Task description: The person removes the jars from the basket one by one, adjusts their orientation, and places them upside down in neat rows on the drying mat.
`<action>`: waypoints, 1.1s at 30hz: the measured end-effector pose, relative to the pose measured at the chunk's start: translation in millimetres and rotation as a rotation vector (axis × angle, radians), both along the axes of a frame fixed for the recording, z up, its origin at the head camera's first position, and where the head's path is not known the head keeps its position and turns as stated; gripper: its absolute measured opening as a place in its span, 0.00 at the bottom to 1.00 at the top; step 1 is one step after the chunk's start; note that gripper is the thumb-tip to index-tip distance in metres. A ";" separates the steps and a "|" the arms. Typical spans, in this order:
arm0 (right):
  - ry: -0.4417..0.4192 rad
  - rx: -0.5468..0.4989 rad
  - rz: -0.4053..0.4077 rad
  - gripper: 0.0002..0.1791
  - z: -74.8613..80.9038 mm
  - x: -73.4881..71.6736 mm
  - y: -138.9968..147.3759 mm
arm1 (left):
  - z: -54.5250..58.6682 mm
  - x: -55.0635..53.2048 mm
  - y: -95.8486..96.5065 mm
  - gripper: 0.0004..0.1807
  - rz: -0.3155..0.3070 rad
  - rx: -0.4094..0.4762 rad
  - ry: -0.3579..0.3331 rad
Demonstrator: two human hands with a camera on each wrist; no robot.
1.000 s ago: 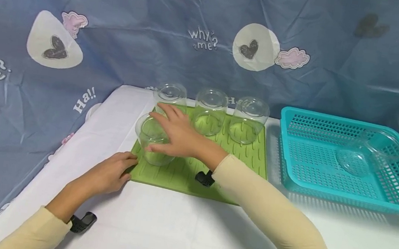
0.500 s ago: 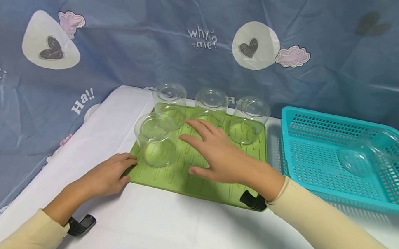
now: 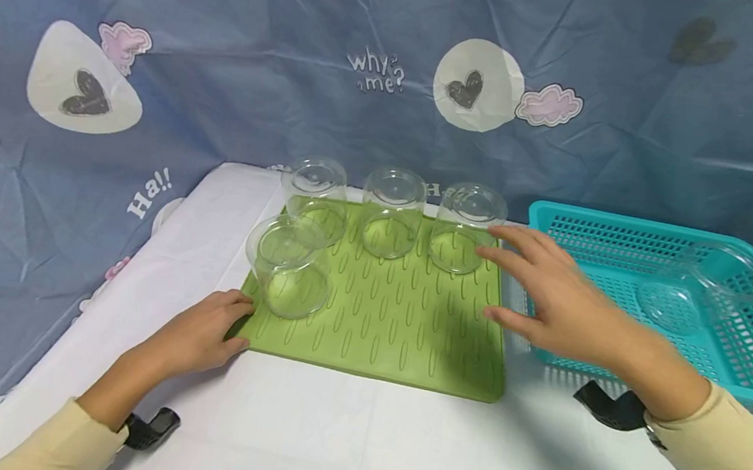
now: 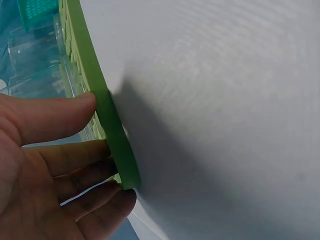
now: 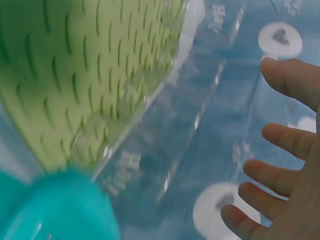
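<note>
Several clear cups stand upside down on a green ribbed mat (image 3: 373, 321). Along its back edge are a left cup (image 3: 317, 204), a middle cup (image 3: 391, 217) and a right cup (image 3: 465, 230). A fourth cup (image 3: 294, 276) stands at the front left. My left hand (image 3: 202, 331) touches the mat's front left corner; in the left wrist view the thumb (image 4: 60, 117) and fairly straight fingertips meet its edge. My right hand (image 3: 565, 309), fingers spread and holding nothing, hovers between the mat and a turquoise basket (image 3: 541, 216). Another clear cup (image 3: 702, 287) lies on its side in the basket.
A white cloth (image 3: 297, 421) covers the table under mat and basket. Behind rises a blue printed curtain (image 3: 262, 72), close to the back row of cups. The basket's raised rim stands at the right, near my right hand.
My right hand has drawn back from the front left cup and swept right across the mat toward the basket. My left hand stays at the mat's corner.
</note>
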State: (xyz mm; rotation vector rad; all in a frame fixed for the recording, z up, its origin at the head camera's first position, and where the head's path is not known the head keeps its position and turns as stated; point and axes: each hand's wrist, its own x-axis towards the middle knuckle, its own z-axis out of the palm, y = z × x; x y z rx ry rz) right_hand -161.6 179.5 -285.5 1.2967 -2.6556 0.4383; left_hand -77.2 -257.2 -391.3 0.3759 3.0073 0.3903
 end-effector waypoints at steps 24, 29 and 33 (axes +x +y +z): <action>-0.053 0.089 -0.382 0.34 5.5 -27.8 105.1 | 1.2 0.4 0.2 0.25 0.029 0.007 -0.033; -0.104 0.199 -0.455 0.39 2.7 -36.6 123.0 | -0.5 0.7 1.4 0.25 0.018 0.012 -0.025; -0.142 0.274 -0.482 0.42 -2.9 -45.0 140.5 | -1.8 0.2 1.1 0.25 0.024 0.005 -0.017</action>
